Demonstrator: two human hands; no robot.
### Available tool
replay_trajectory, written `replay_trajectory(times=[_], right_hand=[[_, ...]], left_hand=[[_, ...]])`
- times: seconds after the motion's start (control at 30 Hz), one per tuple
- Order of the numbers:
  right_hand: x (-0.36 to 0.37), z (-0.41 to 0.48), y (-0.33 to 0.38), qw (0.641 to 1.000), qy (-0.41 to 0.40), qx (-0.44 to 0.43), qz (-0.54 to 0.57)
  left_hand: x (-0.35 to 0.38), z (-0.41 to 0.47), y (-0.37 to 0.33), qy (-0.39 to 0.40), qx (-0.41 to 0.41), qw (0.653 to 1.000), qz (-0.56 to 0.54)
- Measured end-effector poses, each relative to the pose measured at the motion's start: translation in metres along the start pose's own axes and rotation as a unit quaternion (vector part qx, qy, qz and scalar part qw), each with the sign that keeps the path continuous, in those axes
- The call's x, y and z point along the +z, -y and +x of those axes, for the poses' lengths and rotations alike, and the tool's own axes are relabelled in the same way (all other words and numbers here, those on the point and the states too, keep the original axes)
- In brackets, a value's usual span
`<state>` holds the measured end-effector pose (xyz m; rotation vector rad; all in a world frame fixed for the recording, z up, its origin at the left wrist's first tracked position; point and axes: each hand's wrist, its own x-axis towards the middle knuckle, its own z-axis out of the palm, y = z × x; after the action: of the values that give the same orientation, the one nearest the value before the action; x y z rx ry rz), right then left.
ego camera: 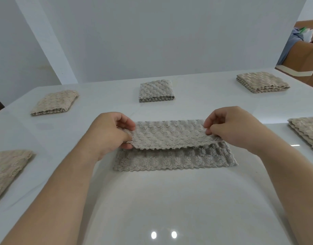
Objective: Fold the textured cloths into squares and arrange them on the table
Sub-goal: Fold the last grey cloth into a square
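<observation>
There is only one view, from a wide-angle camera on the person's head. It looks forward and down over the glossy white table (152,200), close to both bare forearms, and faces the plain grey wall (161,41) behind.

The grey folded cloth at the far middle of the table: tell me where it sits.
In the head view, the grey folded cloth lies flat at the table's far edge, centre, directly beyond the cloth being folded.
</observation>
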<state>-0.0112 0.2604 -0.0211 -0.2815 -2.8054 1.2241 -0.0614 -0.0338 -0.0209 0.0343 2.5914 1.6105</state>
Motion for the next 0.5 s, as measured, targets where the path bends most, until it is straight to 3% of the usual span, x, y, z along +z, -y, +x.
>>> replay_trajectory(times=[0.2,0.5], right_hand=[[0.001,-0.003,0.001,0.997,0.032,-0.021,-0.073],[0.001,-0.011,0.007,0.986,0.053,-0.047,-0.153]], left_hand=[[0.002,-0.004,0.004,0.034,0.023,0.993,0.115],[0.004,-0.014,0.002,0.008,0.059,0.958,0.280]])
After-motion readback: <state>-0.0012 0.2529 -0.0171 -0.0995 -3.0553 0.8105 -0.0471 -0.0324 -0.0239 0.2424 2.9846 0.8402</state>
